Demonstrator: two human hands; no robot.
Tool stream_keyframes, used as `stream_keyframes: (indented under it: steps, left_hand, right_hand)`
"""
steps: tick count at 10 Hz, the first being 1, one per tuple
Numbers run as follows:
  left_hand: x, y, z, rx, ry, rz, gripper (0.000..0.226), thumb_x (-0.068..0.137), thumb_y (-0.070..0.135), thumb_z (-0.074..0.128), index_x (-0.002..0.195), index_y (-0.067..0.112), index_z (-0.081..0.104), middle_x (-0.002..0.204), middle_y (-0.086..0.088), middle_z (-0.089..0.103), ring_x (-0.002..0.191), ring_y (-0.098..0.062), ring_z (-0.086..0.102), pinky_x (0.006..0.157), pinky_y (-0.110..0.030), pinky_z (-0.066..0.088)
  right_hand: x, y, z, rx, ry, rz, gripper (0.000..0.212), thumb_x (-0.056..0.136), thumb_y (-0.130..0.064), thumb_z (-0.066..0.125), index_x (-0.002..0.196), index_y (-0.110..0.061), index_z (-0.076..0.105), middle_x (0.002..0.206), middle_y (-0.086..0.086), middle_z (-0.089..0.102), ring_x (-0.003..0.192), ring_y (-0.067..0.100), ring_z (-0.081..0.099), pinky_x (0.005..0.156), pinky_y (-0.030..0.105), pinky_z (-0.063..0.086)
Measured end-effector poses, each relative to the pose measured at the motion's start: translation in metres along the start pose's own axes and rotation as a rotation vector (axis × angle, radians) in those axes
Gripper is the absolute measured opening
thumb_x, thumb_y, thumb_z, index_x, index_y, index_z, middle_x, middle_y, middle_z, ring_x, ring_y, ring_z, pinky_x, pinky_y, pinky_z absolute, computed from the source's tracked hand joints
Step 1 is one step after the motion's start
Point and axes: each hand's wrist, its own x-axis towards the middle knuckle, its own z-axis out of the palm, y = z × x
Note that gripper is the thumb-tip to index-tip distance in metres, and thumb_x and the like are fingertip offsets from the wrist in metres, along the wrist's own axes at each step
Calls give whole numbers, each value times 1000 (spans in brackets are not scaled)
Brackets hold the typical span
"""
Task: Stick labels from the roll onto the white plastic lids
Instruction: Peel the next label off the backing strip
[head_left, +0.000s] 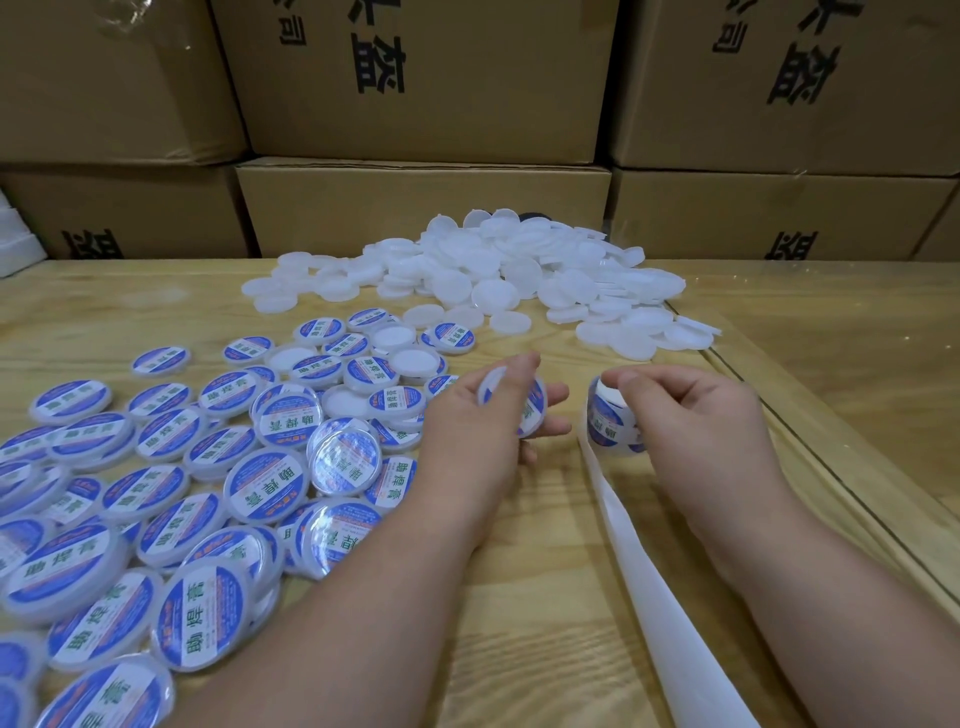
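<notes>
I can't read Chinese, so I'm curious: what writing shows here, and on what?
"助焊膏": large green characters on the labels of the labelled lids.
Small print on those labels: too small to read.
"司": on the boxes, beside large black characters that are cut off and unreadable.
Plain lids: no text.

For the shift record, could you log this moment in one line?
left hand: holds labelled lid | right hand: grips label roll | unlabelled lids: piled behind

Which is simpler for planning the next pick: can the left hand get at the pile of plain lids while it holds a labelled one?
Probably not yet. The left hand grips a labelled lid, so it is occupied. The bare table leaves the way to the plain lids free once it lets go.
</notes>
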Motion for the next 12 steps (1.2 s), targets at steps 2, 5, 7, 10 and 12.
stream_keyframes:
  steps: [2, 5, 7, 10, 12]
  left_hand:
    - [2, 0, 3, -104, 174, -15, 23, 105, 50, 42, 107, 39, 63, 62, -1, 62, 39, -10, 47, 37, -21, 38]
    - [8, -2, 1, -279, 288, 29, 100, 100, 11, 53, 145, 62, -20, 125, -9, 67, 78, -24, 78, 61, -29, 60]
    - [3, -6, 6, -101, 184, 107, 84, 104, 21, 48, 144, 68, -9, 97, 0, 79, 66, -26, 76, 55, -29, 58]
    - [14, -15, 1, -94, 323, 143, 81, 106, 21, 42, 144, 68, -12, 115, 7, 67, 78, -12, 77, 63, -27, 60]
    - [15, -13, 3, -27, 211, 47, 38, 108, 18, 38, 136, 43, 44, 78, 5, 74, 56, -12, 69, 50, -26, 54]
  right_hand:
    - [1, 6, 0, -36, -14, 1, 22, 93, -19, 63, 82, -28, 80, 84, -22, 75, 83, -7, 68, 64, 9, 48]
    - [4, 7, -2, -18, -24, -7, 21, 93, -18, 63, 83, -26, 80, 83, -21, 75, 78, -9, 67, 57, 4, 44]
    - [7, 9, -5, -1, -4, -27, 22, 94, -17, 63, 80, -25, 78, 75, -23, 73, 71, -12, 65, 53, 3, 42]
    - [7, 12, -3, -25, -29, -33, 26, 93, -13, 62, 77, -25, 78, 77, -18, 75, 72, -7, 67, 53, 4, 43]
    - [7, 9, -6, -30, 20, -16, 23, 92, -16, 62, 75, -23, 77, 70, -19, 72, 62, -6, 64, 49, 5, 42]
